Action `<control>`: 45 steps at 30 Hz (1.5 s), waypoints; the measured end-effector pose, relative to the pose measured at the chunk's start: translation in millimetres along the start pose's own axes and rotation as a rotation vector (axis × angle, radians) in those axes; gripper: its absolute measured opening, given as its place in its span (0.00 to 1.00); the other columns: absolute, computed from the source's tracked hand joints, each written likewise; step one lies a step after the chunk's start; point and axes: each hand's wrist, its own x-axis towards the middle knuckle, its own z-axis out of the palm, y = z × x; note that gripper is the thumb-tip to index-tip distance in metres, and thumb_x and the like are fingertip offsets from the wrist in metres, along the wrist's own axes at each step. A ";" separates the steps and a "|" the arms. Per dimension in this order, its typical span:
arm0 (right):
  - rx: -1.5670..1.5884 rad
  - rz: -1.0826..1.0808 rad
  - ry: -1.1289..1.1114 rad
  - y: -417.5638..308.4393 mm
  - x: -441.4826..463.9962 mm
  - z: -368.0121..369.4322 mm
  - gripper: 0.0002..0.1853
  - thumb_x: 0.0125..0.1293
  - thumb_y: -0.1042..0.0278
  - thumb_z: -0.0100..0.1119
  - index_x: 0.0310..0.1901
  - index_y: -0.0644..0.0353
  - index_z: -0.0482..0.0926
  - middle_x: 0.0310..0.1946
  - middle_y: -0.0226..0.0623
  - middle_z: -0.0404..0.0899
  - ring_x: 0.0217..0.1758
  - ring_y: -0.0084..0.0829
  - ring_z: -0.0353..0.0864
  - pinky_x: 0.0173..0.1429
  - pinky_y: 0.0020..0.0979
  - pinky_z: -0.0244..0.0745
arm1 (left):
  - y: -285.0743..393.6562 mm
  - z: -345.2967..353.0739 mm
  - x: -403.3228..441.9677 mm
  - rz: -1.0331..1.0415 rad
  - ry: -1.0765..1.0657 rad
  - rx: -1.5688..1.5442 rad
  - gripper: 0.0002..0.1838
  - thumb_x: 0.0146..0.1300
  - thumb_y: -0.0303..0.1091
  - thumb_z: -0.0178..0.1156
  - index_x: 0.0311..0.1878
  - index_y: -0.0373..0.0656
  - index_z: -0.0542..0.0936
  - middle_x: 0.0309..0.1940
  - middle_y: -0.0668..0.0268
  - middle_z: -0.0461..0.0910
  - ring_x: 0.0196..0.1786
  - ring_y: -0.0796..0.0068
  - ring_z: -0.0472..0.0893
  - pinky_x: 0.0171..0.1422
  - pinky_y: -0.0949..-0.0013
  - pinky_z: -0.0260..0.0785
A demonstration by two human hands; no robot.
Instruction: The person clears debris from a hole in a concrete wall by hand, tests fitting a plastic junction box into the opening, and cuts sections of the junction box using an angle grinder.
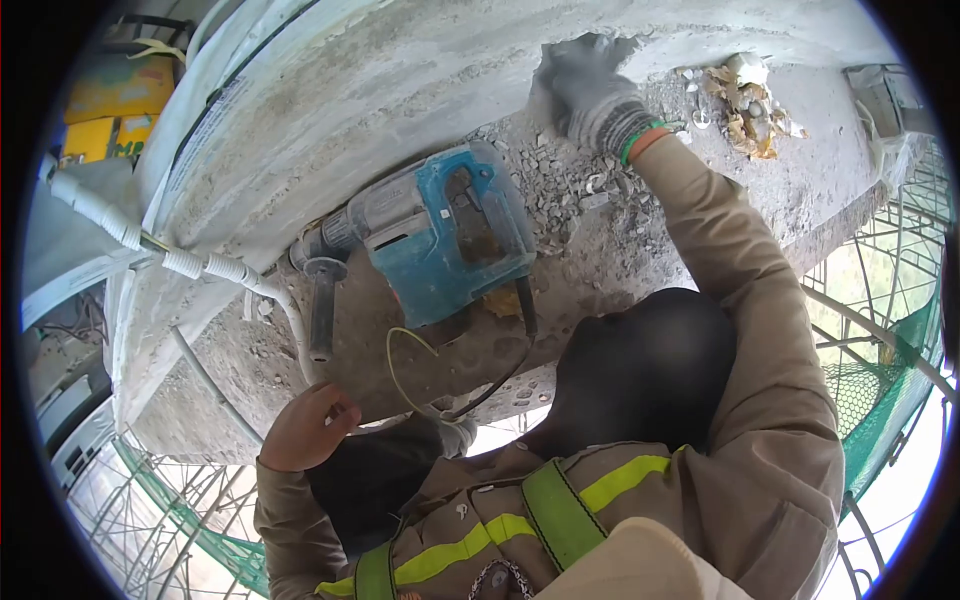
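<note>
My right hand [590, 90], in a grey knit glove with a green cuff edge, reaches into a broken hole [625, 45] in the concrete wall. Its fingertips are in shadow and I cannot see whether they grip anything. My left hand [310, 425] is bare and loosely curled at the lower left, beside a dark rounded shape [375, 480], with nothing visible in it. A blue and grey demolition hammer [450, 230] lies on its side on the concrete ledge between my hands, its side handle [323, 310] pointing toward me. Broken concrete rubble [590, 200] lies below the hole.
Torn brown paper and debris [755, 110] lie at the ledge's right. A white corrugated conduit [190, 262] crosses on the left. The hammer's black cord [510, 370] loops toward me. Scaffolding poles [865, 325] and green netting [895, 380] stand beyond the ledge. Yellow cases [120, 95] sit upper left.
</note>
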 end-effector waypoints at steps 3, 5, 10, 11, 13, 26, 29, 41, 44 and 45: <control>0.071 0.079 -0.407 -32.7 1.0 -42.1 0.11 0.57 0.76 0.70 0.41 0.61 0.82 0.39 0.44 0.84 0.42 0.38 0.85 0.51 0.39 0.84 | 1.8 0.5 -0.9 -0.005 0.022 -0.053 0.08 0.67 0.33 0.65 0.38 0.38 0.81 0.34 0.58 0.81 0.37 0.61 0.84 0.43 0.61 0.75; 0.111 0.113 -0.635 -32.6 -4.0 -45.1 0.12 0.57 0.76 0.71 0.43 0.61 0.82 0.41 0.45 0.84 0.44 0.39 0.85 0.53 0.38 0.83 | 3.8 -0.1 -2.0 -0.001 0.037 -0.056 0.08 0.67 0.33 0.65 0.38 0.38 0.81 0.34 0.58 0.81 0.37 0.60 0.84 0.43 0.61 0.75; 0.384 0.129 -0.249 11.6 -20.2 -19.1 0.15 0.56 0.73 0.72 0.45 0.60 0.82 0.47 0.47 0.84 0.45 0.44 0.85 0.53 0.39 0.84 | 3.8 0.0 -3.6 -0.001 0.064 -0.072 0.08 0.67 0.33 0.65 0.39 0.38 0.81 0.34 0.57 0.81 0.38 0.60 0.84 0.43 0.60 0.75; 0.148 0.038 -0.185 11.5 -14.1 -16.2 0.15 0.56 0.72 0.72 0.45 0.60 0.82 0.46 0.47 0.84 0.44 0.45 0.86 0.52 0.39 0.84 | 3.8 -0.7 -2.8 -0.006 0.064 -0.071 0.08 0.67 0.33 0.65 0.39 0.38 0.81 0.34 0.57 0.81 0.38 0.59 0.84 0.43 0.61 0.76; -0.089 -0.067 -0.105 5.1 -13.8 -14.9 0.14 0.57 0.71 0.72 0.45 0.60 0.82 0.46 0.47 0.84 0.43 0.45 0.86 0.51 0.40 0.84 | 2.9 -2.4 -1.8 0.003 0.046 -0.051 0.08 0.67 0.34 0.65 0.40 0.38 0.81 0.35 0.57 0.81 0.38 0.58 0.84 0.43 0.59 0.76; 0.593 -0.311 -0.405 -60.9 -0.1 -108.0 0.10 0.57 0.79 0.70 0.42 0.63 0.86 0.35 0.39 0.85 0.40 0.36 0.85 0.46 0.33 0.79 | -10.2 4.8 -6.4 0.238 0.206 0.127 0.12 0.67 0.42 0.64 0.44 0.43 0.81 0.39 0.54 0.82 0.42 0.47 0.84 0.46 0.49 0.77; 0.458 -0.479 -0.299 -98.0 30.7 -149.9 0.11 0.60 0.80 0.69 0.45 0.61 0.85 0.38 0.40 0.85 0.40 0.36 0.85 0.47 0.33 0.80 | -14.2 9.8 -6.9 0.230 0.236 0.151 0.13 0.68 0.44 0.62 0.44 0.44 0.82 0.39 0.53 0.83 0.44 0.45 0.84 0.48 0.47 0.77; -0.336 -0.496 0.120 -171.9 162.6 -153.7 0.20 0.74 0.68 0.60 0.66 0.58 0.79 0.62 0.48 0.81 0.65 0.49 0.79 0.71 0.43 0.72 | -29.7 -0.6 -25.5 0.425 0.268 0.016 0.11 0.65 0.43 0.63 0.39 0.45 0.81 0.38 0.55 0.82 0.44 0.47 0.84 0.49 0.47 0.75; -0.331 -0.627 0.193 -160.9 164.4 -156.1 0.19 0.74 0.67 0.60 0.64 0.57 0.80 0.58 0.46 0.83 0.61 0.47 0.82 0.68 0.42 0.75 | -27.9 3.4 -36.0 0.412 0.227 0.011 0.12 0.66 0.43 0.63 0.39 0.44 0.81 0.38 0.55 0.81 0.43 0.47 0.83 0.48 0.47 0.75; -0.251 -0.731 0.198 -153.2 162.7 -160.0 0.18 0.75 0.67 0.59 0.63 0.58 0.81 0.56 0.45 0.85 0.58 0.45 0.84 0.66 0.41 0.77 | -26.9 1.5 -38.7 0.413 0.213 0.024 0.12 0.66 0.43 0.63 0.39 0.43 0.80 0.38 0.55 0.81 0.43 0.46 0.83 0.48 0.47 0.75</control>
